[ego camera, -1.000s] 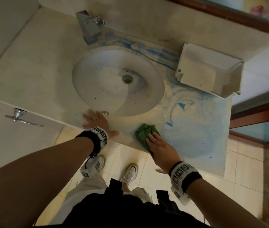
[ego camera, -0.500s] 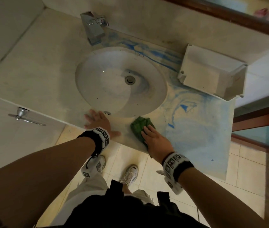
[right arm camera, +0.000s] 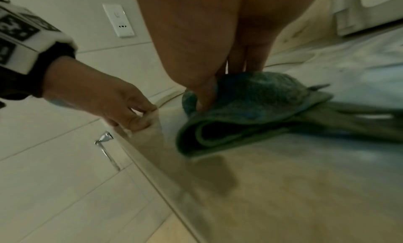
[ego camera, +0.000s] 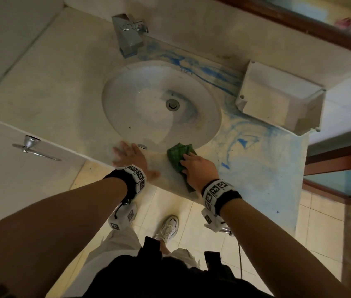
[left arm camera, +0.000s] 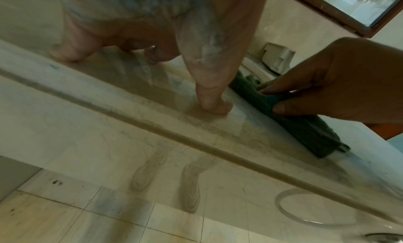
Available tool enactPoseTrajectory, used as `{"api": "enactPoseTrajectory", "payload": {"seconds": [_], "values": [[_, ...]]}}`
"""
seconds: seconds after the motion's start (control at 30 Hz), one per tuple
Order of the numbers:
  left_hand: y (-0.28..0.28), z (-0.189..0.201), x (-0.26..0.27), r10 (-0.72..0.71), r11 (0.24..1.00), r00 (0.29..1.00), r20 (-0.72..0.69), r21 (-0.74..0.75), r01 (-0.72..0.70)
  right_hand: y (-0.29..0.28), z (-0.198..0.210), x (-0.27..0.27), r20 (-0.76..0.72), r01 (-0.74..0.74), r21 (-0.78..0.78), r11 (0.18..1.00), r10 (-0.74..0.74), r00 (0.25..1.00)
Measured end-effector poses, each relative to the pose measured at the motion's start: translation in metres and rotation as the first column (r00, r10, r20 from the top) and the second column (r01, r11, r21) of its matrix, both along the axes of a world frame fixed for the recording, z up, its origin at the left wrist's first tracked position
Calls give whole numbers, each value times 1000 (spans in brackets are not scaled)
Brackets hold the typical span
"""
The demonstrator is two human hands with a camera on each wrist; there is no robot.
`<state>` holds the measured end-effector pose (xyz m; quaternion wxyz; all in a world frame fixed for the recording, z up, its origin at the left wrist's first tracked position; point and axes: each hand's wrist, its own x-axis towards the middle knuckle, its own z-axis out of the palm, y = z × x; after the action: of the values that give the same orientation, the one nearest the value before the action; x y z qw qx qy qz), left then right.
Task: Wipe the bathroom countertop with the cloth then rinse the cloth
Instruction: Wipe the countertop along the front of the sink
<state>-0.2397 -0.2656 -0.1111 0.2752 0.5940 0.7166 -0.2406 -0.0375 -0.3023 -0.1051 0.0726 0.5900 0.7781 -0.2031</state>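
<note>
A folded green cloth (ego camera: 177,154) lies on the pale countertop (ego camera: 267,181), on the front strip just below the round sink (ego camera: 211,117). My right hand (ego camera: 196,168) lies over the cloth and grips it: in the right wrist view the thumb presses in front of a bulge in the cloth (right arm camera: 257,98) and the fingers go behind it. My left hand (ego camera: 127,154) rests flat and spread on the counter's front edge, a short way left of the cloth. Blue smears cover the counter to the right of the sink and behind it.
A chrome faucet (ego camera: 128,37) stands behind the sink. An empty white plastic box (ego camera: 273,97) sits at the back right of the counter. A lever door handle (ego camera: 32,147) is on the left. Tiled floor and my shoes (ego camera: 168,229) lie below the counter's edge.
My right hand has slid the cloth to the left along the front strip, closer to the sink rim and to my left hand. The left hand has stayed in place.
</note>
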Motion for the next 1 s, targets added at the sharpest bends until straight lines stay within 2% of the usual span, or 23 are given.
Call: {"api": "enactPoseTrajectory", "payload": {"seconds": [0.13, 0.2, 0.27, 0.43, 0.5, 0.57, 0.63, 0.7, 0.8, 0.87, 0.93, 1.0], "values": [[-2, 3, -5, -68, 998, 998, -12, 17, 68, -24, 7, 30, -2, 140, -31, 990, -141, 990], [0, 6, -13, -136, 991, 991, -16, 14, 137, -36, 11, 50, 9, 272, -5, 962, -272, 962], [4, 10, -24, -220, 975, 975, -3, 40, 220, -42, 12, 63, 5, 337, 33, 941, -337, 941], [15, 22, -53, -441, 888, 897, -26, 134, 440, -46, -2, 64, 23, 220, 59, 974, -222, 975], [17, 22, -61, -477, 867, 878, -33, 147, 476, -49, -8, 58, 15, 271, 25, 962, -271, 962], [19, 19, -69, -508, 849, 861, -33, 148, 507, -53, -12, 47, -23, 385, 53, 921, -384, 923], [21, 13, -76, -539, 826, 841, -53, 162, 540, -57, -12, 28, -50, 520, 111, 847, -518, 854], [22, 8, -82, -560, 804, 826, -68, 195, 561, -57, -13, -2, -61, 585, 163, 795, -584, 810], [23, 5, -88, -587, 783, 805, -81, 195, 591, -56, -14, -61, -28, 472, 160, 867, -474, 880], [26, 3, -92, -598, 782, 797, -84, 158, 604, -56, -10, -92, 51, 375, 94, 922, -381, 923], [30, 2, -96, -577, 808, 815, -48, 108, 578, -60, -10, -99, 44, 342, 75, 937, -346, 937], [31, -2, -100, -549, 833, 835, -4, 78, 548, -67, -14, -84, 32, 353, 12, 935, -354, 935]]}}
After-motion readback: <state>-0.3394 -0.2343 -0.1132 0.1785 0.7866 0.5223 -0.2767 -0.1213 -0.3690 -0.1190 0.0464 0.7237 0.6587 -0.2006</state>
